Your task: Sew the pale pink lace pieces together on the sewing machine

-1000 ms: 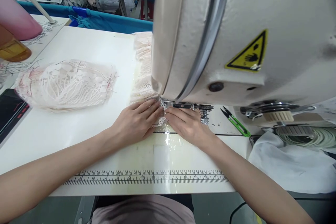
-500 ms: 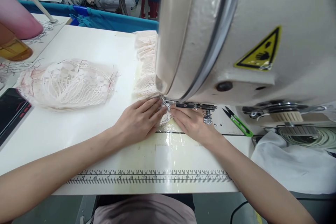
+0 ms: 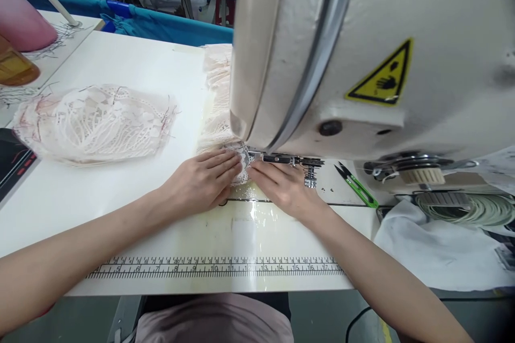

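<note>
White lace fabric (image 3: 242, 174) lies under the head of a sewing machine (image 3: 277, 64), at the presser foot. My left hand (image 3: 205, 179) rests flat on the lace with its fingers stretched towards the foot. From the other side, my right hand (image 3: 284, 187) has thumb and forefinger together at the lace's right edge; its other fingers are partly hidden behind the machine's metal parts. A gathered stretch of pale lace (image 3: 217, 96) runs back along the machine's left side, partly covered by the head. The needle itself is hard to make out.
Another lace piece with loose threads (image 3: 108, 123) lies left, beside a dark phone-like device (image 3: 16, 163). Green-handled thread snips (image 3: 358, 187) and white cloth (image 3: 434, 246) are on the right. A printed ruler (image 3: 217, 268) runs along the front edge; a pink thread cone (image 3: 24, 19) stands far left.
The whole view has shifted slightly left. My left hand has drawn a little away from the presser foot, and more lace shows between my hands.
</note>
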A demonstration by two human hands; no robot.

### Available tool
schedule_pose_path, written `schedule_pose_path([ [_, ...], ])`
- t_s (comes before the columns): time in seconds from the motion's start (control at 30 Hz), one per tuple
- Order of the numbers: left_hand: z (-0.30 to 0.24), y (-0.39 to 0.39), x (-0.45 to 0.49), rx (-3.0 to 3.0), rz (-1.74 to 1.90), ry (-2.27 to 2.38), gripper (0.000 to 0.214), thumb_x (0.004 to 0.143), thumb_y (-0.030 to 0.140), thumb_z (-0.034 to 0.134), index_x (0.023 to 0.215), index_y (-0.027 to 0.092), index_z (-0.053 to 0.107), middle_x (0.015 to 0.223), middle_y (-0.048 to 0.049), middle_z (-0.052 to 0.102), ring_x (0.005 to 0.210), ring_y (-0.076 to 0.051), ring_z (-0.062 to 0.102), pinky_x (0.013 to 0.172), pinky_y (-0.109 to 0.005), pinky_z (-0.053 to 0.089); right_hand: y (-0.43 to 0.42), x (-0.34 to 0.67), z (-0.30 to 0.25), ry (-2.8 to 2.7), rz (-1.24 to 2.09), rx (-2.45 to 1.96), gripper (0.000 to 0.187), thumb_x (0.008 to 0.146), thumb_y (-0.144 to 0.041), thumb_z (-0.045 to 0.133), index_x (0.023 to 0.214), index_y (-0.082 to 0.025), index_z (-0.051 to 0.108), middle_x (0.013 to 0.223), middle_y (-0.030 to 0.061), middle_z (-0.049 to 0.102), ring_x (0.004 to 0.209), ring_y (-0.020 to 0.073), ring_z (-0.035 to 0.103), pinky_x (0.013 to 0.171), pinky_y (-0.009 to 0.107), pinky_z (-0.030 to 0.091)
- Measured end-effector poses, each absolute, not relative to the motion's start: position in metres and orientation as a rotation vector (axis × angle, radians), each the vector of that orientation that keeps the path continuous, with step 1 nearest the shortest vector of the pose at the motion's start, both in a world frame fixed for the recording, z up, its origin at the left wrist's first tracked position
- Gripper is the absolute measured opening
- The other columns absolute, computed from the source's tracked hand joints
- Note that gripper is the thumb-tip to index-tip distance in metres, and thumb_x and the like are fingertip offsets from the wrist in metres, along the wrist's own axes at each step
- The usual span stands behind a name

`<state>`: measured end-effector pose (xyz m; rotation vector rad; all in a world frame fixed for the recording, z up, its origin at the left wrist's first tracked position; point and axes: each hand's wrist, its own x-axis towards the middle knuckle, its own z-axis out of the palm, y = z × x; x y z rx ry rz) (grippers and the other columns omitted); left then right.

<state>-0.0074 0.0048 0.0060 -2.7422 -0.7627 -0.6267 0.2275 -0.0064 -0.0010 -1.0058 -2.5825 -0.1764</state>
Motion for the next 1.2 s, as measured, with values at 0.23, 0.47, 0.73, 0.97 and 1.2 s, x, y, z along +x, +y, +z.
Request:
schedule_pose_path([
  [0.23, 0.0066, 0.0071, -0.0067, -2.683, -0.629, -0.763, 0.032, 0.095, 0.019, 0.044, 0.108, 0.009, 0.072, 0.115, -0.0118, 0.071, 0.107, -0.024, 0.069, 0.097, -0.036, 0.057, -0.0091, 0.2217, 0.0021, -2.589, -0.448, -0.942, 0.028, 0.093, -0.007, 0.049, 0.111, -0.022, 0.063, 0.110, -0.0019, 0.072, 0.098, 0.0114, 0.062, 0.073, 0.029, 0.042],
  [0.47, 0.0030, 0.0039, -0.0069, -2.703, -0.603, -0.868, 0.034, 0.095, 0.020, 0.044, 0.114, 0.008, 0.070, 0.119, -0.0149, 0.068, 0.113, -0.027, 0.066, 0.098, -0.039, 0.057, -0.0073, 0.2185, 0.0017, -2.573, -0.442, -0.901, 0.022, 0.089, -0.006, 0.054, 0.104, -0.019, 0.064, 0.104, -0.0038, 0.072, 0.096, 0.0111, 0.063, 0.072, 0.027, 0.044],
  [0.73, 0.0087, 0.0052, -0.0068, -2.691, -0.614, -0.729, 0.032, 0.098, 0.019, 0.043, 0.114, 0.012, 0.070, 0.124, -0.0083, 0.068, 0.110, -0.026, 0.068, 0.097, -0.040, 0.057, -0.0089, 0.2193, 0.0006, -2.521, -0.311, -0.867, 0.017, 0.094, -0.025, 0.057, 0.107, -0.017, 0.066, 0.108, -0.0004, 0.072, 0.097, 0.0134, 0.064, 0.080, 0.028, 0.049],
  [0.97, 0.0072, 0.0067, -0.0057, -2.684, -0.611, -0.723, 0.032, 0.097, 0.018, 0.043, 0.114, 0.010, 0.069, 0.119, -0.0085, 0.070, 0.110, -0.024, 0.068, 0.098, -0.038, 0.056, -0.0094, 0.2203, 0.0013, -2.514, -0.318, -0.879, 0.020, 0.094, -0.026, 0.057, 0.108, -0.016, 0.068, 0.108, -0.0005, 0.072, 0.097, 0.0132, 0.065, 0.080, 0.028, 0.049],
  [1.2, 0.0049, 0.0062, -0.0026, -2.680, -0.676, -0.753, 0.027, 0.094, 0.022, 0.051, 0.109, 0.010, 0.070, 0.114, -0.0103, 0.072, 0.105, -0.023, 0.070, 0.097, -0.037, 0.056, -0.0101, 0.2206, 0.0021, -2.480, -0.360, -0.918, 0.017, 0.094, -0.026, 0.059, 0.104, -0.017, 0.070, 0.106, -0.0029, 0.073, 0.091, 0.0107, 0.066, 0.079, 0.028, 0.047],
])
